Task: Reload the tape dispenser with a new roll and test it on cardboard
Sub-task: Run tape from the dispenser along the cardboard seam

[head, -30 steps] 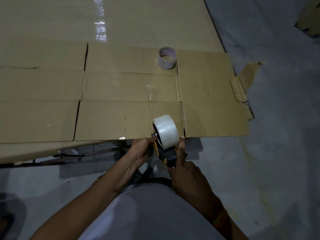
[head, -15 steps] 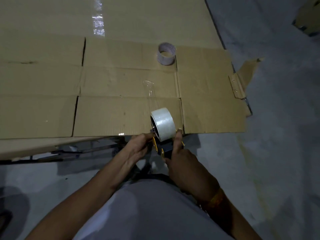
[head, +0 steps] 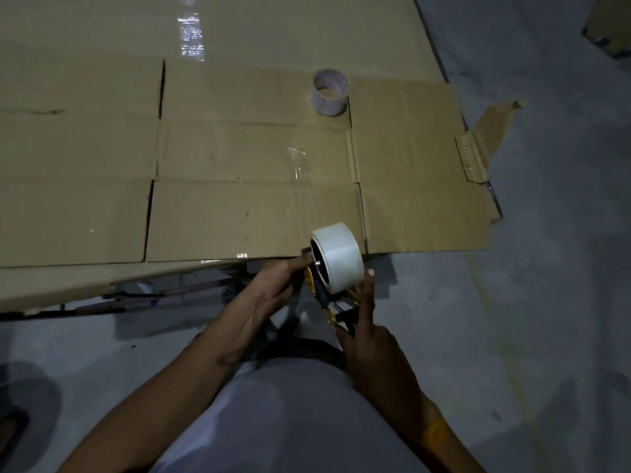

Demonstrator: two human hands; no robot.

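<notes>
A full white tape roll (head: 338, 255) sits on the black and yellow tape dispenser (head: 322, 295), held just off the near edge of the flattened cardboard (head: 218, 213). My left hand (head: 276, 288) grips the dispenser's left side near the roll's hub. My right hand (head: 368, 332) holds the dispenser's lower part, with a finger up against the roll's right side. An empty tape core (head: 330, 92) stands upright on the cardboard farther back. A clear strip of tape (head: 297, 165) lies stuck on the cardboard between the core and the roll.
The cardboard rests on a low metal frame (head: 136, 298) above a grey concrete floor (head: 546, 302). A torn cardboard flap (head: 485, 141) sticks out at the right edge. Another cardboard piece (head: 611, 32) lies at the top right. My light-coloured lap fills the bottom centre.
The view has shifted slightly. Both hands stay on the dispenser and roll near the cardboard's edge, and the right hand's finger has slid up along the roll's right side.
</notes>
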